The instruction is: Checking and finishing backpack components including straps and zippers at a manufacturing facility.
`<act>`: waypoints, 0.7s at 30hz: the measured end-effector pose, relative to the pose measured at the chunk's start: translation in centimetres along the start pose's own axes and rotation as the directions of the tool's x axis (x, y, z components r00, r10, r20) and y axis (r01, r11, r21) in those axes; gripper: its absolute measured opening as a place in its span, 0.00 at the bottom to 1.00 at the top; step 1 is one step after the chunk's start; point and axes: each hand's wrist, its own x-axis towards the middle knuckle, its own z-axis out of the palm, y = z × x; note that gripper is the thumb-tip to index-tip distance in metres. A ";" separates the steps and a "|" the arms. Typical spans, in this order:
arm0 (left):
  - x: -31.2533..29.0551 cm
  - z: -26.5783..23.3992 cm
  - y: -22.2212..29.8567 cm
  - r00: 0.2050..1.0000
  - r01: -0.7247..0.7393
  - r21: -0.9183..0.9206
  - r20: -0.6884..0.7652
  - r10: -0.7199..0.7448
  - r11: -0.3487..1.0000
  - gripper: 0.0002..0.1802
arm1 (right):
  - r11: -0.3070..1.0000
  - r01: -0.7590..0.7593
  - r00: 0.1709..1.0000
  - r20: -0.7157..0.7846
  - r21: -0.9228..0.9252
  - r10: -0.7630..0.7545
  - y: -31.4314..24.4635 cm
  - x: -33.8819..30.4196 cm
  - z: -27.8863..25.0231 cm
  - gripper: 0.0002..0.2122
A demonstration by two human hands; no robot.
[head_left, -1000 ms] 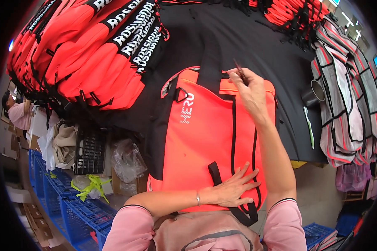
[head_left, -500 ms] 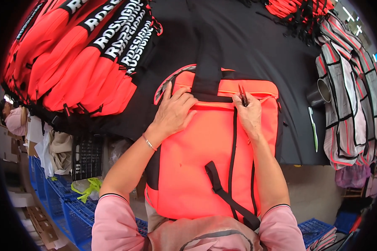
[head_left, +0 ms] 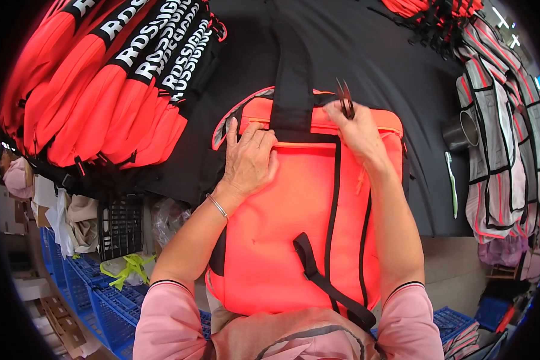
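A bright coral-red bag (head_left: 282,240) with black webbing lies before me, its lower end against my apron. My left hand (head_left: 250,157) rests on its upper left part, fingers spread beside the zipped edge (head_left: 291,145). In my right hand (head_left: 360,133) are small thread snips (head_left: 345,101), their two pointed blades apart and aimed away from me over the bag's top panel. A wide black strap (head_left: 292,78) runs from the bag's top toward the far side. Further down, a loose black strap (head_left: 324,279) trails across the front.
Stacked red bags (head_left: 96,102) with black bands fill the left of the black-covered table (head_left: 366,60). At the right are a metal cup (head_left: 459,131), a toothbrush (head_left: 452,183) and grey striped pieces (head_left: 498,138). Blue crates (head_left: 111,312) and a black crate (head_left: 121,228) stand lower left.
My right hand has lifted from the zipped edge and moved up and slightly left with the snips. My left hand stays on the bag, shifted slightly down in the picture.
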 end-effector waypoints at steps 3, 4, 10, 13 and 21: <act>-0.3 0.1 -0.4 1.000 0.002 -0.039 0.017 -0.001 0.999 0.10 | 0.998 0.027 0.999 -0.021 -0.055 -0.028 -0.5 2.8 1.1 0.12; -0.2 0.1 -0.4 1.000 -0.002 -0.039 0.017 0.002 0.999 0.10 | 0.998 0.028 0.999 -0.023 -0.053 -0.029 -0.4 3.6 1.6 0.12; 0.2 0.3 -0.4 1.000 -0.005 -0.082 -0.008 0.004 0.997 0.10 | 0.947 0.081 0.964 -0.219 -0.311 -0.154 1.5 7.0 3.8 0.14; 0.6 -0.6 -0.2 1.000 0.009 -0.086 0.028 -0.006 0.996 0.07 | 0.998 -0.049 0.990 -0.128 0.048 0.055 1.1 8.1 3.9 0.16; 1.3 -0.2 -0.3 0.859 0.353 -0.650 -0.060 -0.509 0.673 0.17 | 0.960 0.228 0.967 -0.158 0.166 -0.202 -1.5 0.2 3.6 0.21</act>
